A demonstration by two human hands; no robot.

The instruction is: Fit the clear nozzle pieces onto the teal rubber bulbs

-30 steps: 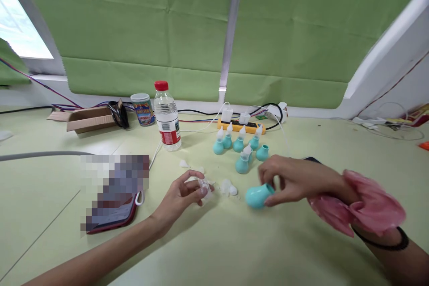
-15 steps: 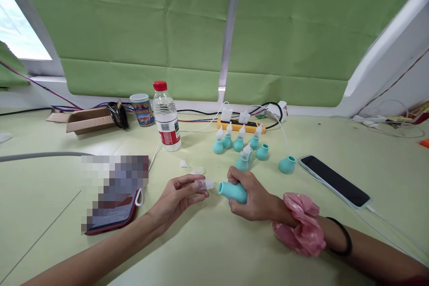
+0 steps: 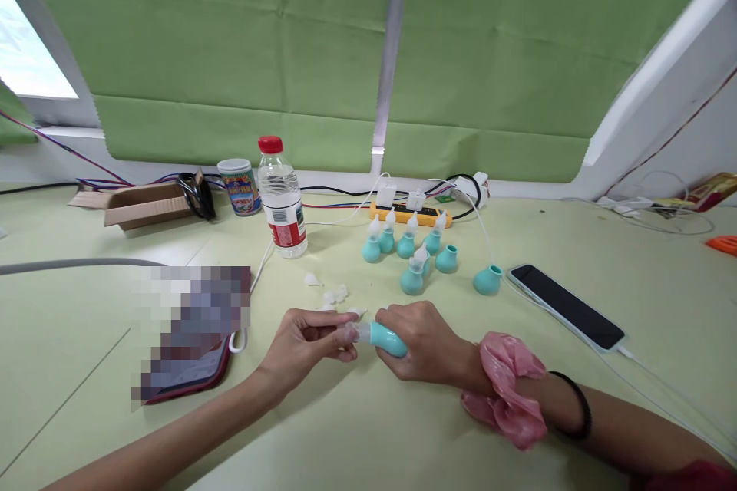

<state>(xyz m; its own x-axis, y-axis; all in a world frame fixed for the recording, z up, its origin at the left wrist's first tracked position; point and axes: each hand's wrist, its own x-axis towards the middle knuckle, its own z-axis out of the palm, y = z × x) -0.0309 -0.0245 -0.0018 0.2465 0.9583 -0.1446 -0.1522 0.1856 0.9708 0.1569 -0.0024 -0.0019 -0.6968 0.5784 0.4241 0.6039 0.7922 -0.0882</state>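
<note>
Our right hand (image 3: 426,341) grips the blue bulb (image 3: 387,337) just above the worktop (image 3: 368,430). Our left fingers (image 3: 337,334) pinch the clear tip (image 3: 358,333) at its mouth. We should push it in straight.

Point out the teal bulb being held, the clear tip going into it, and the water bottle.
teal bulb (image 3: 387,338), head view, on its bare side.
clear tip (image 3: 358,333), head view, mid-length.
water bottle (image 3: 282,203), head view, above its label.

The right hand (image 3: 426,341) hides most of the teal bulb (image 3: 387,337); the phone (image 3: 184,337) is blurred.
</note>
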